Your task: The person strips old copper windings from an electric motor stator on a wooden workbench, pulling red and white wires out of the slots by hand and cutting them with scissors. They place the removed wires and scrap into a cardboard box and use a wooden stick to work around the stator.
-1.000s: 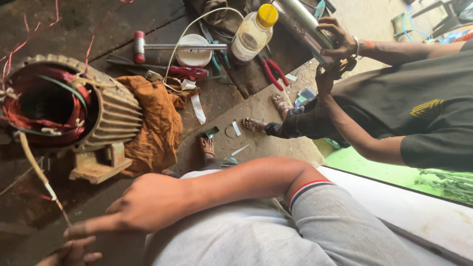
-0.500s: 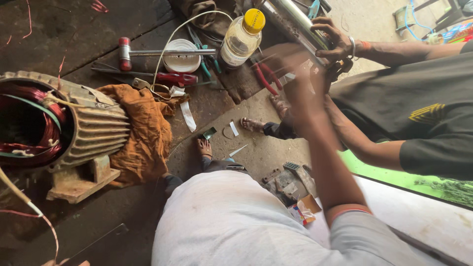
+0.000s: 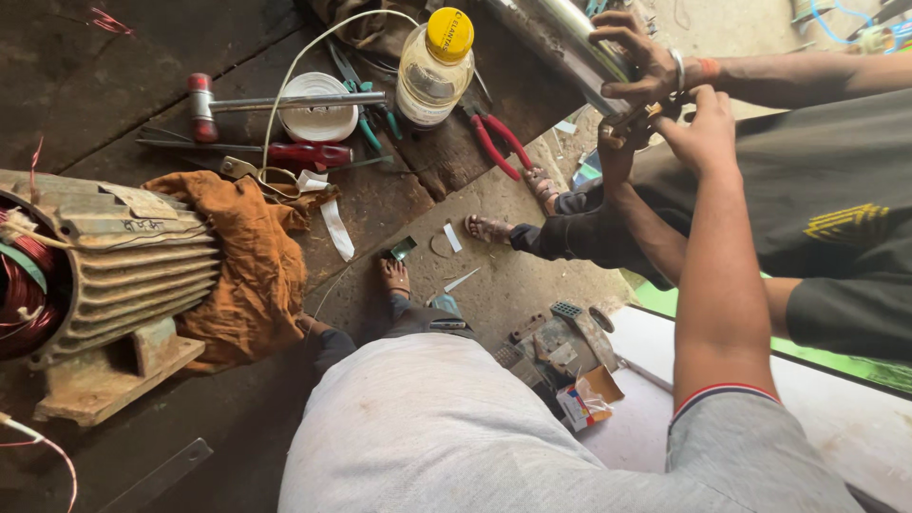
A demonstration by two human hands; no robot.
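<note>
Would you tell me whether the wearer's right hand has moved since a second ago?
Yes. The right hand has swung from beside the motor housing to the far side, reaching the metal tube near the co-worker's hand.

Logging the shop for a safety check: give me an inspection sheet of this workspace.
Surface: dark, stained wooden bench.
Job's things: metal tube, gripped by a co-worker's hand.
Clutter: hammer, tape roll, yellow-capped bottle, red pliers, orange cloth, motor stator.
Hands: right hand at the tube's end, grip unclear; left hand not in view.
Cables: white cord looped over the bench; copper windings in the stator.
Surroundings: concrete floor, seated co-worker.
</note>
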